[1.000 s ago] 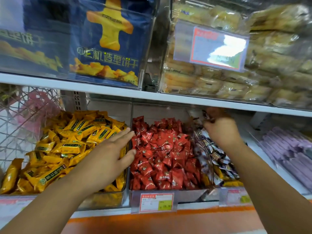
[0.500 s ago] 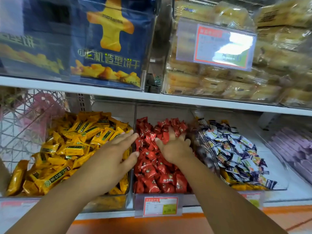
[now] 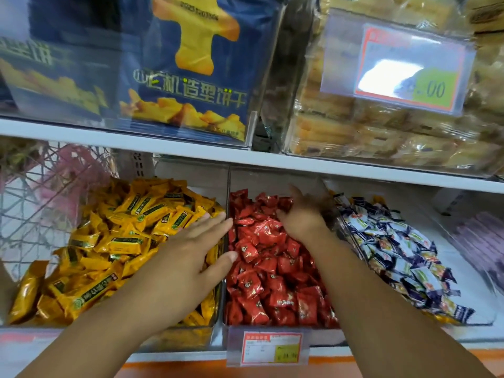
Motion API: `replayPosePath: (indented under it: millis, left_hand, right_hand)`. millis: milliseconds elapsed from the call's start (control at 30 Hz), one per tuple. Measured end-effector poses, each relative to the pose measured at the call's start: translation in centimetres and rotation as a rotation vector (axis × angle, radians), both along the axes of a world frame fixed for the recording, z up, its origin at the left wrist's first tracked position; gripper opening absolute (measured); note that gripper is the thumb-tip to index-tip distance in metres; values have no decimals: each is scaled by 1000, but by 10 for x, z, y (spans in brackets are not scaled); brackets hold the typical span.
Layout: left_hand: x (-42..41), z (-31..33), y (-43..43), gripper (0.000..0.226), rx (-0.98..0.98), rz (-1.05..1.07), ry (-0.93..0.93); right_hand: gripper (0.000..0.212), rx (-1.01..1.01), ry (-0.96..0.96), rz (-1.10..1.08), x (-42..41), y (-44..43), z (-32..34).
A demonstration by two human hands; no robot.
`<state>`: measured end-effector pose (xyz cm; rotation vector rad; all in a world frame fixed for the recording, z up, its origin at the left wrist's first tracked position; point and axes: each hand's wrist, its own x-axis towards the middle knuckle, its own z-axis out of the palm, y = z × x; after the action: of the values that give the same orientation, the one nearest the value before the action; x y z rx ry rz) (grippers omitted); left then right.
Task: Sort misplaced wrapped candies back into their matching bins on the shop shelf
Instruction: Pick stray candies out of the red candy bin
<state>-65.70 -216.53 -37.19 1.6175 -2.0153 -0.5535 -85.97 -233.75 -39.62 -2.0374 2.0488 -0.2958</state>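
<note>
Right hand lies on the red candies.

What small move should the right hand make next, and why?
Probably lift the right hand clear to check its grip: it sits blurred at the back of the red candies, beside the blue-and-white candies, and whether it holds a stray is unclear.
</note>
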Motion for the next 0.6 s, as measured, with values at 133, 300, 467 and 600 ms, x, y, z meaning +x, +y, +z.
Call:
replayPosePath:
  millis: [133,300,467,600]
  left_hand:
    - [0,-3,1,66,8,6,13]
    - [1,-1,-2,68,11,17,32]
    - [-1,5,-3,61,7,27,5]
    - [-3,5,-3,60,0,36,-2]
  right_hand:
    - [61,58,-66,-19,6,-19,-23]
    - [33,-72,-418,20,1,3,-12]
    - [51,-154,-556,121,-6,42,30]
    - [59,-104,-488,228,-15,88,43]
